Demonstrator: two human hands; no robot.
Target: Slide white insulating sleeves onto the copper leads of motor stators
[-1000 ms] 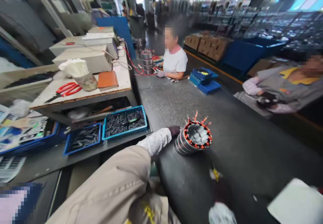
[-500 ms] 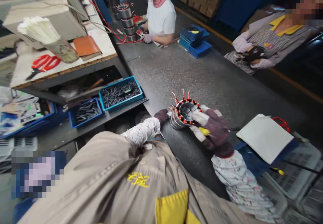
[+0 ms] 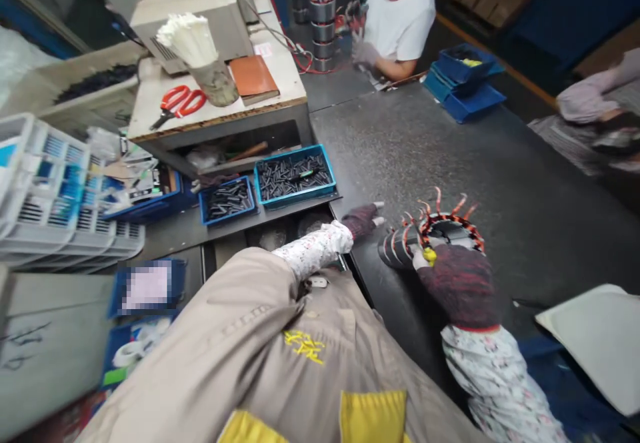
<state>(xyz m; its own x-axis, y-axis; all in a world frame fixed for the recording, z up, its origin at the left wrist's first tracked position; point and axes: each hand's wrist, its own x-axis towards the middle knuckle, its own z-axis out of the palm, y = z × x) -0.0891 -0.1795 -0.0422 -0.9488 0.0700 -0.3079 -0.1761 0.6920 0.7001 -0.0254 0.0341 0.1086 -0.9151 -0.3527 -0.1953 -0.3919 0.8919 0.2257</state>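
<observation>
Motor coil (image 3: 430, 240) lying on its side near the front edge of the dark counter (image 3: 500, 163), copper wire ends and red sleeves sticking up from its rim. Right hand (image 3: 457, 276), in a dark glove, closed over the near side of the coil, with a small yellow piece at the fingertips; what that piece is, not clear. Left hand (image 3: 363, 218), also gloved, flat on the counter just beside the coil, fingers spread, grasping nothing.

Possible trouble, as a judgement only: the coil is round and rests on its side, so could roll toward the counter edge if the grip slips; the loose wire ends could bend or catch on the glove.

To the left, lower than the counter, a teal tray (image 3: 295, 176) full of small dark tubes, and beside it a smaller blue tray (image 3: 227, 200) with the same kind of tubes. Further left, white plastic baskets (image 3: 50, 183) stacked. On the shelf above, red scissors (image 3: 180, 102) and a cup of white strips (image 3: 200, 50). Far across, stacked blue bins (image 3: 463, 76) near another person's sleeve.
</observation>
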